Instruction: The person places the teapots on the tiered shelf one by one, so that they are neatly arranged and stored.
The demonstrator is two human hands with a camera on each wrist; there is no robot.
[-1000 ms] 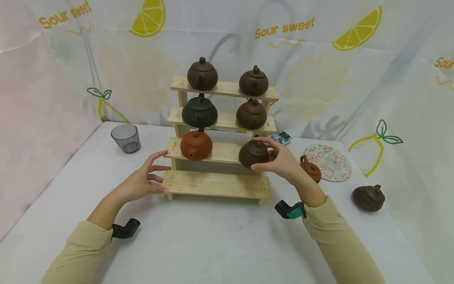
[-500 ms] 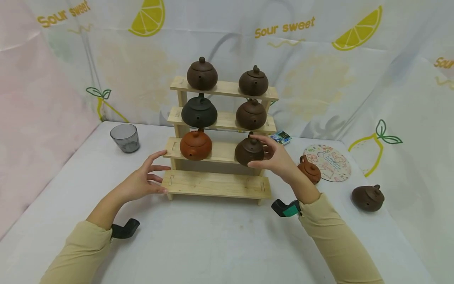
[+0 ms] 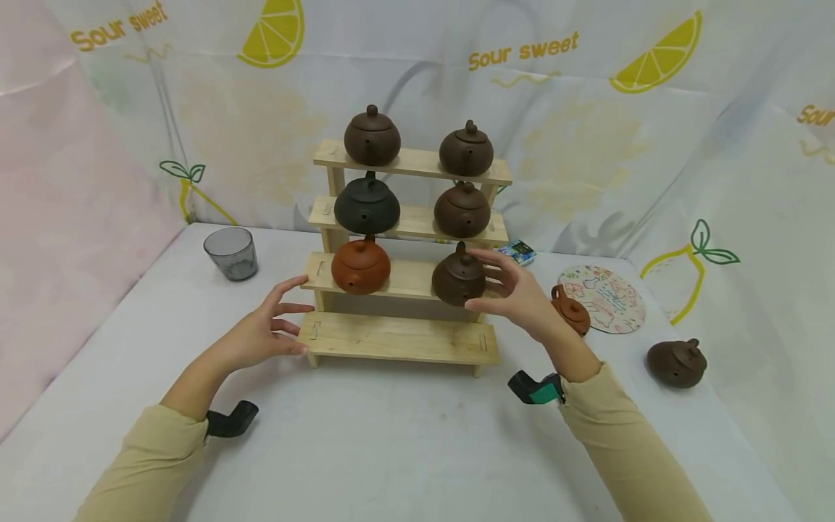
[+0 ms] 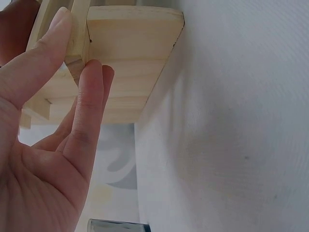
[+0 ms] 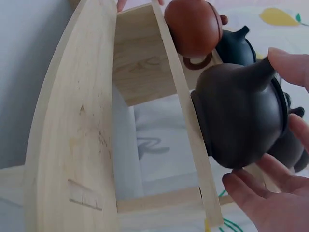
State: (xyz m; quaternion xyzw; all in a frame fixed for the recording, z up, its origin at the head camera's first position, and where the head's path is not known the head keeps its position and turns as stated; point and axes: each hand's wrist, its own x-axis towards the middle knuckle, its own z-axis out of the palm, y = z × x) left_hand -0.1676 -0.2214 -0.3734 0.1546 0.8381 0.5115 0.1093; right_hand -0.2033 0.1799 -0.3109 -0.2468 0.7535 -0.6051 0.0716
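White cloth covers the table point(image 3: 391, 435) before us, and a printed curtain with yellow lemon slices and the words "Sour sweet" hangs behind it; on the table stands a stepped wooden rack point(image 3: 398, 337) of four tiers; its top tier carries two dark brown teapots, the tier below a black one and a brown one, and the third tier an orange teapot point(image 3: 361, 266) on the left and a dark brown teapot point(image 3: 459, 279) on the right; the lowest step is bare wood.

We see our right hand point(image 3: 518, 297) at that dark brown teapot, which sits on the right end of the third tier; in the right wrist view the fingers point(image 5: 289, 63) spread around its body point(image 5: 241, 116), thumb above and fingers below, touching or nearly so; we cannot tell whether they grip it.

Our left hand point(image 3: 264, 330) rests against the rack's left end, fingers straight and loose; in the left wrist view the fingertips point(image 4: 89, 87) press the end of the wooden shelf point(image 4: 130, 53); it holds nothing.

Left of the rack stands a grey glass tumbler point(image 3: 230, 253); to the right lie a small orange teapot point(image 3: 570, 310) beside a round patterned coaster point(image 3: 603, 299), another brown teapot point(image 3: 676, 363) farther right, and a small blue packet point(image 3: 518, 252) behind the rack.
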